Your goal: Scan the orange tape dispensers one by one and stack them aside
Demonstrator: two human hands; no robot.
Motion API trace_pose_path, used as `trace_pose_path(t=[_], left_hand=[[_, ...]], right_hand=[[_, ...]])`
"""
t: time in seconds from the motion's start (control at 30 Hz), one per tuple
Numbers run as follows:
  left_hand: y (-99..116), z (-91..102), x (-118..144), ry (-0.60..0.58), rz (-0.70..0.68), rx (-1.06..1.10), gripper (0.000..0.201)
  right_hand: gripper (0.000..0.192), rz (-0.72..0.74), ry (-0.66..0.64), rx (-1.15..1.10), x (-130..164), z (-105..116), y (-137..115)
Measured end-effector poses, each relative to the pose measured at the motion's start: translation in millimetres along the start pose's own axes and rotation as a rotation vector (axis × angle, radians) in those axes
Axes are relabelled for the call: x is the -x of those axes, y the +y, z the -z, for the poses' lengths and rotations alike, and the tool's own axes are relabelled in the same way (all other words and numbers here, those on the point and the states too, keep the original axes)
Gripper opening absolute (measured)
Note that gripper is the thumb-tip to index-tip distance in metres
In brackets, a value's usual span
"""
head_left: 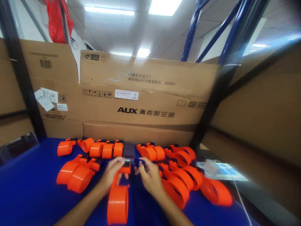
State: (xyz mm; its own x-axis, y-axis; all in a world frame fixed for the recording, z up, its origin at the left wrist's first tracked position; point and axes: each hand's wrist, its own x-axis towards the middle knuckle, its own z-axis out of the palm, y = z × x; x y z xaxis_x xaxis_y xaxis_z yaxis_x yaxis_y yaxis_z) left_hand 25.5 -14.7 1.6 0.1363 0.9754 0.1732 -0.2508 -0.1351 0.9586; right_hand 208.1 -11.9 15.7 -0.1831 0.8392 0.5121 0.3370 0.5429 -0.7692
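My left hand is closed around the top end of an orange plastic tape dispenser, whose wide ring hangs toward me. A dark piece with a shiny edge sits at the dispenser's top, by my thumb. Just to the right, my right hand pinches a small dark blue piece, apart from the dispenser; its exact kind is not clear. More orange dispensers with dark ends lie on both sides, among them a pair left of my left hand and a group beside my right hand.
The blue table surface carries rows of dispensers, with another row at the back. Cardboard panels stand behind, between dark rack posts. At right are a white-and-blue sheet and a thin white cable.
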Motion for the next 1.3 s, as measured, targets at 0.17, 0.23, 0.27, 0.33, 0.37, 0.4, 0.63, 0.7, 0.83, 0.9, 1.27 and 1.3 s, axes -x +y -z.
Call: trace_pose_path(t=[0.17, 0.23, 0.27, 0.33, 0.37, 0.4, 0.63, 0.7, 0.83, 0.9, 1.27, 1.3], left_hand=[[-1, 4.6, -5, 0.094, -0.032, -0.035, 0.040], [-1, 5.3, -6, 0.108, -0.024, -0.031, 0.038], [-1, 5.4, -6, 0.111, -0.015, -0.029, 0.037], [-1, 5.0, -5, 0.105, -0.001, -0.035, 0.037], [-1, 4.7, -5, 0.099, 0.002, -0.041, 0.037], [-1, 4.3, -4, 0.091, 0.003, -0.048, 0.037], [-9, 3.8, -4, 0.044, 0.019, -0.129, 0.041], [-11, 4.1, -4, 0.025, 0.030, -0.148, 0.043], [-11, 3.7, -3, -0.010, 0.035, -0.155, 0.044], [-11, 3.4, -2, -0.010, 0.038, -0.158, 0.043], [-8, -0.3, -2, 0.035, 0.068, -0.156, 0.049], [-7, -0.3, -2, 0.041, 0.069, -0.151, 0.049]], right_hand=[[0.022, -0.047, 0.053, 0.148, -6, 0, 8], [0.017, -0.028, -0.012, 0.304, -7, -3, 9], [0.015, -0.026, -0.053, 0.365, -7, -5, 10], [0.013, -0.042, -0.136, 0.440, -6, -9, 11], [0.015, -0.057, -0.165, 0.465, -6, -11, 12], [0.018, -0.072, -0.183, 0.491, -5, -11, 13], [0.018, -0.100, -0.161, 0.591, -3, -6, 10], [0.018, -0.056, -0.201, 0.525, -3, -5, 7], [0.018, -0.016, -0.238, 0.393, -1, -7, 5], [0.018, -0.022, -0.209, 0.371, -1, -7, 6], [0.029, 0.141, -0.155, 0.161, -3, -1, -15], [0.029, 0.152, -0.165, 0.175, -3, -1, -15]])
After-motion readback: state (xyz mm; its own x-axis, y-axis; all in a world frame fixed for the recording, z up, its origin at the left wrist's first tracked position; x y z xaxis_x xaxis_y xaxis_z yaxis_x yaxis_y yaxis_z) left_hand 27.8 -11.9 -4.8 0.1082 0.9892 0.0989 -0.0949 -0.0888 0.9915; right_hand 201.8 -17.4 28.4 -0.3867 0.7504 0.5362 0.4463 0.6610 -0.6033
